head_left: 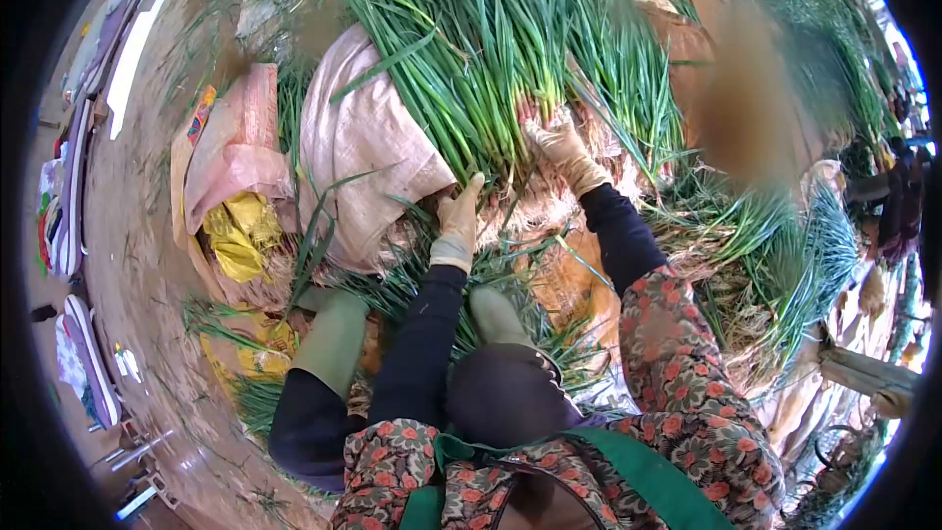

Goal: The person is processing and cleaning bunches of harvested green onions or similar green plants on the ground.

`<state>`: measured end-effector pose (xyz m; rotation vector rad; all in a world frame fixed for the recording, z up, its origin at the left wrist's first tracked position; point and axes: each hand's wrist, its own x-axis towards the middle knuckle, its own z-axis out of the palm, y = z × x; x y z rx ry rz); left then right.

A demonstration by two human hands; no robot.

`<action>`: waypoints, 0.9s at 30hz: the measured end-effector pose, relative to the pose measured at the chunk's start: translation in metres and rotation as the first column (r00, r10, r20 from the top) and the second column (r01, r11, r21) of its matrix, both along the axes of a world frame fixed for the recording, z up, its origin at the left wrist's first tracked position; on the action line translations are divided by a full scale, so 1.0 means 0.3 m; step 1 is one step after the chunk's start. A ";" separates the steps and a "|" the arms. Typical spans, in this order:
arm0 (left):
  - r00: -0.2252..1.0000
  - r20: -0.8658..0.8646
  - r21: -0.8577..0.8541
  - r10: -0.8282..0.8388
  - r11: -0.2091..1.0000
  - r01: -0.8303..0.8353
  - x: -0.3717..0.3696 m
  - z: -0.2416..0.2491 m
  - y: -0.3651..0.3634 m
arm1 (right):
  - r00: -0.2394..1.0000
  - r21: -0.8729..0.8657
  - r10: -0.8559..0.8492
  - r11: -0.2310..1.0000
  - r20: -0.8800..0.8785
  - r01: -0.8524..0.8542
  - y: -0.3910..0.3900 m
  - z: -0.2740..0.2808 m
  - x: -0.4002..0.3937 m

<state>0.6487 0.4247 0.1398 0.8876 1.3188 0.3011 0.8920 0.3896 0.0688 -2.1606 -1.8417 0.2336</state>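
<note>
A person in work gloves crouches over a heap of green onions (491, 59) that fills the upper centre of the frame, leaves fanning toward the top edge and pale root ends toward the person. The right hand (559, 142), just right of centre, lies spread flat on the lower stalks of the bunch, fingers splayed and pressing down rather than closed around anything. The left hand (458, 216), slightly lower and just left of centre, rests at the rooty base of the same heap with thumb raised; its grip is loosely open, and whether any stalks are caught in it cannot be told. Both arms wear dark sleeves under floral cuffs, above a green apron (648, 476) at the bottom of the frame. A pale pink sack (358, 147) lies under the left part of the bunch, with a yellow bag (235, 236) beside it at centre left. Two olive rubber boots (334, 339) stand on the floor in the lower centre, amid scattered leaves. More green onions (785, 255) lie piled at the right
</note>
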 end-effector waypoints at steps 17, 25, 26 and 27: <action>0.797 0.534 -0.456 0.283 0.890 -0.010 -0.531 -0.075 0.282 | 0.856 0.594 0.509 0.717 -0.087 -0.365 -0.015 0.633 -0.480; 0.701 0.638 -0.495 0.319 0.867 0.056 -0.072 0.166 0.091 | 0.969 0.036 -0.213 0.975 -0.121 0.219 -0.041 0.352 0.224; 0.696 0.632 -0.459 0.342 0.888 -0.020 -0.086 0.136 0.064 | 0.960 -0.016 -0.244 0.970 -0.137 0.244 -0.092 0.311 0.264; 0.694 0.621 -0.420 0.365 0.902 -0.098 -0.108 0.118 0.034 | 0.950 -0.047 -0.271 0.963 -0.158 0.267 -0.146 0.275 0.284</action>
